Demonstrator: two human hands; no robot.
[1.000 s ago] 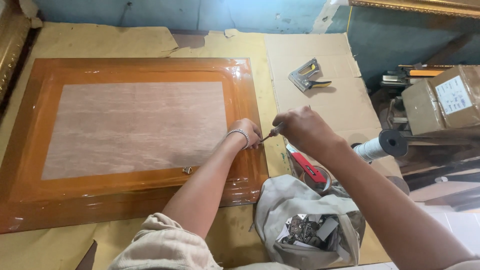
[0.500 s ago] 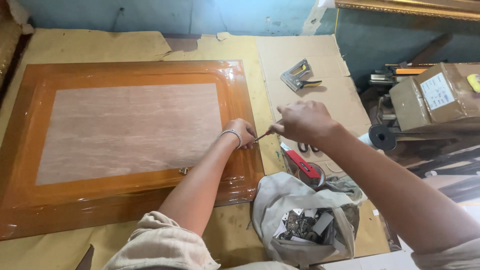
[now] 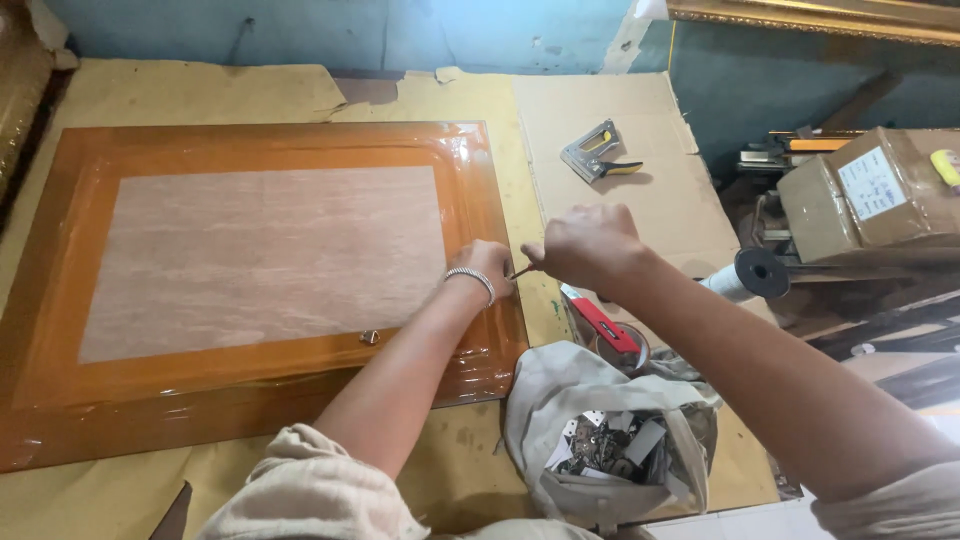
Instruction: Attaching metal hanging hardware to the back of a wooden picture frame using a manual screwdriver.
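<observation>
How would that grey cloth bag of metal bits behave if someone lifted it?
The grey cloth bag would probably sag, since its cloth lies crumpled and slumped. It likely feels heavy for its size, being full of metal fittings. Its mouth gapes open, so pieces might spill.

The scene was evenly and fairly brightly lit, with soft daylight that seemed to fall from above and the upper left. Glossy plastic wrap over the orange frame [image 3: 300, 260] caught pale glare along its top right corner and lower edge. Shadows were faint and short, the clearest beneath the stapler [image 3: 598, 155]. Focus held sharp at centre; the right side lay darker, and the near sleeves were slightly soft.
</observation>
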